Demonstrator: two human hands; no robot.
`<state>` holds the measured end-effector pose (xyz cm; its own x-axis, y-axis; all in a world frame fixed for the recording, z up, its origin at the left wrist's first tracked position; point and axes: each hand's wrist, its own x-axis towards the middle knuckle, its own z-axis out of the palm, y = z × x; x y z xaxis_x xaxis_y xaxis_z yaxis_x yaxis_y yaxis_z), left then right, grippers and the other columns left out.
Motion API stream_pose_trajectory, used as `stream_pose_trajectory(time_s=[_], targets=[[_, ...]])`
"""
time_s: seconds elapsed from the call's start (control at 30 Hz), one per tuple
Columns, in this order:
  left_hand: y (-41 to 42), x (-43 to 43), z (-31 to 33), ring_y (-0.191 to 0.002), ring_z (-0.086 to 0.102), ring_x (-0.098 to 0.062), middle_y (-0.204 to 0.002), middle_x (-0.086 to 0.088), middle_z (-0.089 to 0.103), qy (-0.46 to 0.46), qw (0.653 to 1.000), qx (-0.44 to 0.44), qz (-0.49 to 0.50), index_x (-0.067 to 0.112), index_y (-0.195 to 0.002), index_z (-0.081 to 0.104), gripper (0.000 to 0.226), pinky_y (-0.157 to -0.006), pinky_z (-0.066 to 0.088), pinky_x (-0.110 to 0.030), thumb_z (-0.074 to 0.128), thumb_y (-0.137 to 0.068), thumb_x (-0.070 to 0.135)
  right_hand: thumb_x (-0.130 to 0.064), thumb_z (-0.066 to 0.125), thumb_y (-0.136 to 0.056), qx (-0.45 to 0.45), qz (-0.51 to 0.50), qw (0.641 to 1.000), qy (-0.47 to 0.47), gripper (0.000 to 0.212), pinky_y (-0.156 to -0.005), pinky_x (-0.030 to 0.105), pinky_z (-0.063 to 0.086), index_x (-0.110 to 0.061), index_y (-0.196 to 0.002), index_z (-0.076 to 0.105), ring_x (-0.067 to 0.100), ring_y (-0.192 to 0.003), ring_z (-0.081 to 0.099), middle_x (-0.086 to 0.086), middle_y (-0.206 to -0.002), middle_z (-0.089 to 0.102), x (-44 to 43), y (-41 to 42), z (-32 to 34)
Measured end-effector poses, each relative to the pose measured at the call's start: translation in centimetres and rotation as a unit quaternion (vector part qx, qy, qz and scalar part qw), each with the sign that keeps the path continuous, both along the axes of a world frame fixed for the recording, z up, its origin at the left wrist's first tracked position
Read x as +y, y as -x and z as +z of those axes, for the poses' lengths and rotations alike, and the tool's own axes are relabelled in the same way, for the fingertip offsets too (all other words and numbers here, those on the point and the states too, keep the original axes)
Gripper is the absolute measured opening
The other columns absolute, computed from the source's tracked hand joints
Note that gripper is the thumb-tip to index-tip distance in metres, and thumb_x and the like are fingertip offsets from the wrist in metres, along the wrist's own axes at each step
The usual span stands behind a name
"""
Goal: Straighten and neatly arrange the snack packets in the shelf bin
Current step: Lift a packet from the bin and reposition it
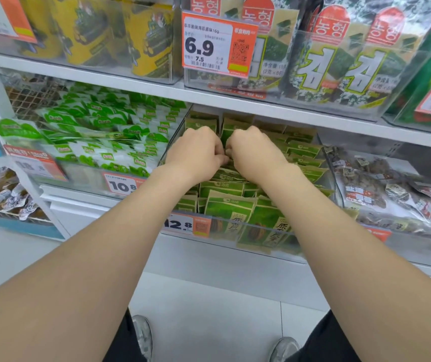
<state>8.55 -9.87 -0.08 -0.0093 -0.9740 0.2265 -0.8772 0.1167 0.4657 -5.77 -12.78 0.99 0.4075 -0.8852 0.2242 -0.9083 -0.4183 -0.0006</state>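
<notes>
Green-and-tan snack packets (228, 205) stand in rows inside the clear shelf bin (248, 241). The bin sits on the middle shelf, between a bin of green-and-white sachets (99, 142) and a bin of brown wrapped snacks (381, 189). Your left hand (196, 150) and right hand (255, 152) are knuckles-up, side by side and nearly touching, over the bin's middle toward its back edge. Both have fingers curled down tight, pinching packet tops there; the fingertips are mostly hidden. An orange price tag (187, 224) hangs at the bin's front left corner.

Shop: price tags (219, 44) on stocked snack shelves (157, 96).
</notes>
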Motion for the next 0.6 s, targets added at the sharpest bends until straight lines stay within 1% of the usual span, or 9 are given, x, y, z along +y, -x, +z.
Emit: stream_pose_trajectory(time_s=[0.03,0.07,0.13,0.2,0.23,0.27,0.37,0.43,0.6], targets=[[0.0,0.1,0.0,-0.105,0.066,-0.032,-0.102,-0.004,0.074,0.005,1.0,0.004,-0.004,0.032,-0.095,0.079,0.01,-0.084,0.056,-0.043,0.073,-0.096,0.04,-0.011,0.059,-0.104,-0.003,0.01,1.0,0.013,0.014,-0.078,0.042,0.052,-0.012,-0.115,0.068,0.038,-0.099,0.068,0.011,-0.098,0.061,0.0,0.0,-0.1],[0.0,0.1,0.0,-0.107,0.066,-0.032,-0.108,-0.005,0.073,0.011,1.0,0.005,-0.005,0.028,-0.104,0.078,0.015,-0.087,0.057,-0.044,0.07,-0.097,0.039,-0.012,0.058,-0.104,-0.01,0.016,0.999,0.03,0.016,-0.081,0.044,0.052,-0.011,-0.117,0.067,0.038,-0.101,0.068,0.013,-0.103,0.065,-0.1,0.1,-0.3],[-0.1,0.2,-0.1,-0.117,0.06,-0.034,-0.126,-0.009,0.062,0.019,1.0,-0.014,0.002,0.021,-0.122,0.07,0.03,-0.098,0.053,-0.049,0.066,-0.099,0.039,-0.011,0.057,-0.101,-0.027,0.008,0.998,0.058,0.036,-0.102,0.051,0.047,-0.008,-0.137,0.057,0.044,-0.119,0.062,0.02,-0.128,0.065,-0.6,0.3,-0.2],[0.0,0.3,-0.3,-0.133,0.047,-0.037,-0.144,-0.011,0.048,-0.003,0.997,-0.076,0.012,0.018,-0.139,0.058,0.043,-0.108,0.042,-0.054,0.057,-0.103,0.041,-0.01,0.055,-0.099,-0.024,-0.025,0.999,0.037,0.061,-0.121,0.057,0.031,-0.011,-0.157,0.037,0.047,-0.137,0.049,0.024,-0.148,0.053,-1.2,0.5,0.1],[0.0,0.4,-0.3,-0.14,0.039,-0.036,-0.154,-0.009,0.042,-0.02,0.995,-0.102,0.01,0.02,-0.147,0.053,0.047,-0.111,0.035,-0.056,0.049,-0.105,0.041,-0.007,0.054,-0.098,-0.022,-0.037,0.999,0.019,0.066,-0.125,0.058,0.024,-0.014,-0.16,0.034,0.045,-0.141,0.046,0.023,-0.151,0.051,-1.5,0.6,0.2],[0.0,0.3,-0.4,-0.146,0.033,-0.035,-0.163,-0.007,0.035,-0.039,0.992,-0.118,0.001,0.022,-0.152,0.049,0.048,-0.114,0.029,-0.059,0.042,-0.108,0.041,-0.005,0.053,-0.097,-0.025,-0.043,0.999,0.006,0.065,-0.126,0.056,0.023,-0.015,-0.158,0.036,0.044,-0.14,0.047,0.022,-0.149,0.052,-1.6,0.6,0.3],[-0.2,0.2,-0.4,-0.153,0.027,-0.036,-0.174,-0.003,0.019,-0.076,0.988,-0.13,-0.021,0.027,-0.157,0.045,0.049,-0.118,0.021,-0.063,0.031,-0.111,0.04,-0.002,0.054,-0.098,-0.046,-0.042,0.997,0.047,0.05,-0.114,0.052,0.038,-0.014,-0.147,0.049,0.043,-0.124,0.059,0.02,-0.132,0.065,-2.0,0.7,0.2],[-0.2,0.1,-0.3,-0.151,0.029,-0.038,-0.173,-0.003,0.019,-0.075,0.988,-0.132,-0.02,0.029,-0.158,0.042,0.05,-0.117,0.022,-0.063,0.031,-0.111,0.04,-0.005,0.059,-0.1,-0.058,-0.045,0.995,0.073,0.045,-0.108,0.05,0.045,-0.017,-0.142,0.056,0.041,-0.119,0.063,0.016,-0.128,0.069,-2.5,0.8,0.0],[-0.1,0.0,-0.6,-0.151,0.026,-0.039,-0.173,-0.002,0.015,-0.087,0.985,-0.144,-0.021,0.034,-0.161,0.035,0.052,-0.117,0.021,-0.062,0.028,-0.11,0.042,-0.006,0.065,-0.1,-0.023,-0.049,0.998,0.041,0.039,-0.096,0.042,0.051,-0.022,-0.134,0.07,0.033,-0.114,0.065,0.009,-0.126,0.071,-3.0,0.5,-0.2]])
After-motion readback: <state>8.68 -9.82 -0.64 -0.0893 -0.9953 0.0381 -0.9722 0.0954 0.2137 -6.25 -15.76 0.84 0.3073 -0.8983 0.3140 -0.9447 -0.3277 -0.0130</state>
